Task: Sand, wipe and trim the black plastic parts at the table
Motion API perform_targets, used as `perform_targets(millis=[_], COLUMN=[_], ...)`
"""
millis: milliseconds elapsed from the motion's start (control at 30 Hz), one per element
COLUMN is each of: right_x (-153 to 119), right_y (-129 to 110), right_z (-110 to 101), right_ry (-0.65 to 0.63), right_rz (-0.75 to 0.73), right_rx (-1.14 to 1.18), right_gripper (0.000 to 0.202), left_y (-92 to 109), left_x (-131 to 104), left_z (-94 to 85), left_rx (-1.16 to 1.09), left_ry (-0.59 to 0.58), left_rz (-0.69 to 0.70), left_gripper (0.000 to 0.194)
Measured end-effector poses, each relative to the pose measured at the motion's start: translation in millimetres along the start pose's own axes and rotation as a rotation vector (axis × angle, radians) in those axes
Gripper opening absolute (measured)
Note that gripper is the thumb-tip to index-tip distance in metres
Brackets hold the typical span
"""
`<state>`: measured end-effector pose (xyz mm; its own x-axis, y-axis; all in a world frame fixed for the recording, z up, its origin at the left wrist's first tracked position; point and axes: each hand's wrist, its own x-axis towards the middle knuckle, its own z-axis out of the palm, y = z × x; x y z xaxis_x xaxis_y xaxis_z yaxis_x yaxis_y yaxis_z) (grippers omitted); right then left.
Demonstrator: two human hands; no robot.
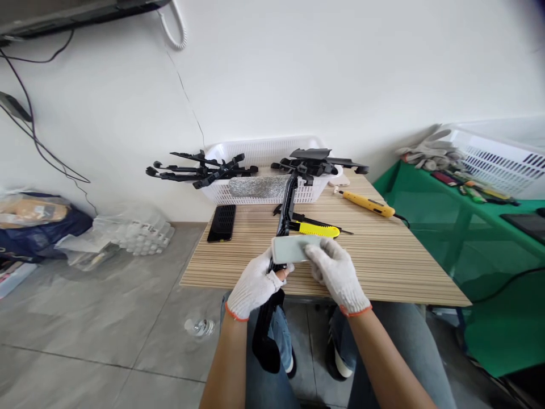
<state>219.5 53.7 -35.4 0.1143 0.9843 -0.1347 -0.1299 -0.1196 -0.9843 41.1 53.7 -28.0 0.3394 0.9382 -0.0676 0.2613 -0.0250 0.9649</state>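
Observation:
My left hand (254, 285), in a white knit glove with an orange cuff, is closed around a long, bent black plastic part (288, 207). The part runs from the basket side down past the table's front edge. In my gloved right hand (337, 272), pinched between thumb and fingers, is a pale grey-green flat rectangular block (289, 250). It lies across the black part, over my left fingers; whether the two touch I cannot tell. Just beyond, a yellow-handled tool (319, 229), like a utility knife, rests on the table beside a thin dark tool (344, 230).
A white basket (219, 194) at the table's back carries several black plastic parts (204, 170). A phone (222, 223) lies left, a yellow corded power tool (368, 203) right. Right of the wooden table (392, 267) stands a green-covered table (426, 199) with gloves and another basket.

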Motion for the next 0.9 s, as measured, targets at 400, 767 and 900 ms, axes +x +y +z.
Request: perform_targets(millis=[400, 767, 900], right_x=[-2.7, -8.8, -2.8], right_y=[-1.1, -2.1, 1.5], right_z=[-3.6, -12.0, -1.7], right_ry=[-0.044, -0.195, -0.057], right_rz=[0.051, -0.04, -0.065], right_rx=[0.037, 0.177, 0.119], right_gripper=[0.049, 0.052, 0.047], left_y=[3.6, -1.4, -3.5], left_x=[-1.5, 0.1, 1.2], left_z=[0.6, -1.0, -0.1], left_rx=[0.042, 0.03, 0.037], left_ry=[0.043, 0.047, 0.042], left_rz=[-0.005, 0.053, 0.017], left_gripper=[0.03, 0.037, 0.04])
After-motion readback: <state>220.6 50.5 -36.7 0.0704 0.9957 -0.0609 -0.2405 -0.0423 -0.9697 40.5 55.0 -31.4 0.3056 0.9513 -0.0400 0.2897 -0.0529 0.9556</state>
